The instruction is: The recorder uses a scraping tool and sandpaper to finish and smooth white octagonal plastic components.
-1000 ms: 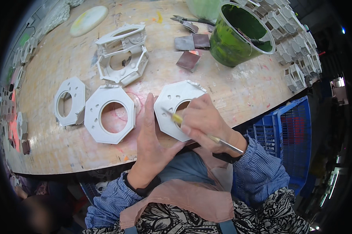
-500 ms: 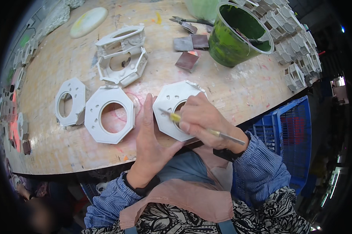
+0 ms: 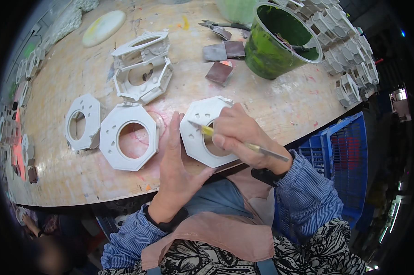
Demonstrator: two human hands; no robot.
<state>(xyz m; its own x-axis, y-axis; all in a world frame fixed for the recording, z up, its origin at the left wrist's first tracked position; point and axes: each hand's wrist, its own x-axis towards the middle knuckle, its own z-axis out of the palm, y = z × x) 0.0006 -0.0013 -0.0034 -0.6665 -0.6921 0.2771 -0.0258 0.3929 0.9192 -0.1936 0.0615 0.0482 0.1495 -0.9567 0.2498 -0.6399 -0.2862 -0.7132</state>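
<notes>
Head view. Right hand (image 3: 236, 137) pinches a thin yellow-handled scraping tool (image 3: 243, 144), fingers closed around it pen-style; the tip meets the white octagonal ring plate (image 3: 195, 137) near its inner hole, a grip that likely gives fine control. Left hand (image 3: 177, 169) lies flat, fingers open, pressed on the plate's left edge, seemingly to pin it. The plate sits at the counter (image 3: 78, 178) near edge, close to the body. A matching octagonal plate (image 3: 129, 137) lies just left; a green-stained bucket (image 3: 280, 39) stands farther back.
</notes>
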